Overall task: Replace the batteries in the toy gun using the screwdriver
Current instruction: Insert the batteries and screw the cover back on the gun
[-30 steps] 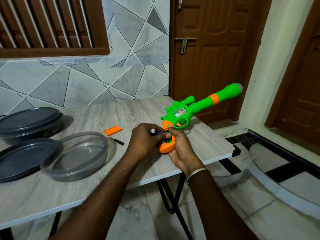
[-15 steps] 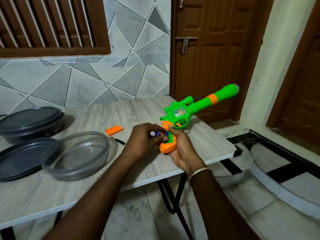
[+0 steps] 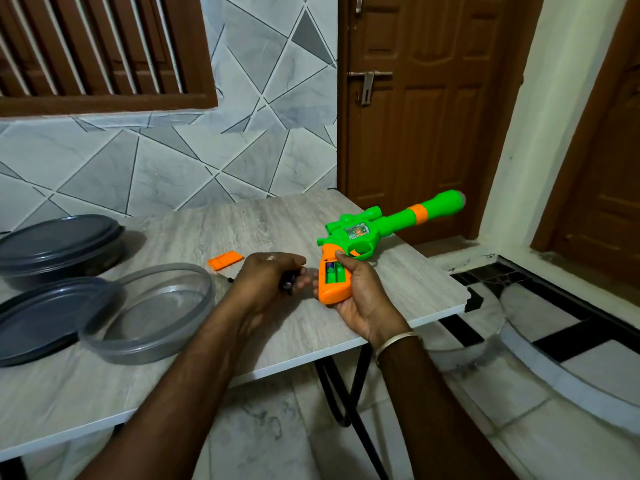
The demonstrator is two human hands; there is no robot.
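A green and orange toy gun [image 3: 377, 233] is held above the table's right end, barrel pointing up and right. My right hand [image 3: 356, 292] grips its orange handle, whose battery compartment [image 3: 333, 273] lies uncovered with a battery inside. My left hand [image 3: 268, 280] sits just left of the handle, fingers curled round a dark battery [image 3: 290, 282]. The orange compartment cover [image 3: 225, 260] lies on the table behind my left hand. The black screwdriver [image 3: 229, 280] is mostly hidden by that hand.
A clear round container [image 3: 152, 313] sits on the grey table [image 3: 398, 285] at the left, overlapping a dark lid [image 3: 38, 317]. A covered dark bowl [image 3: 59, 244] stands behind. The table's right edge is close to the gun; a brown door is beyond.
My left hand has drawn back to the left from the handle with a battery in it, leaving the compartment exposed. The gun has barely moved.
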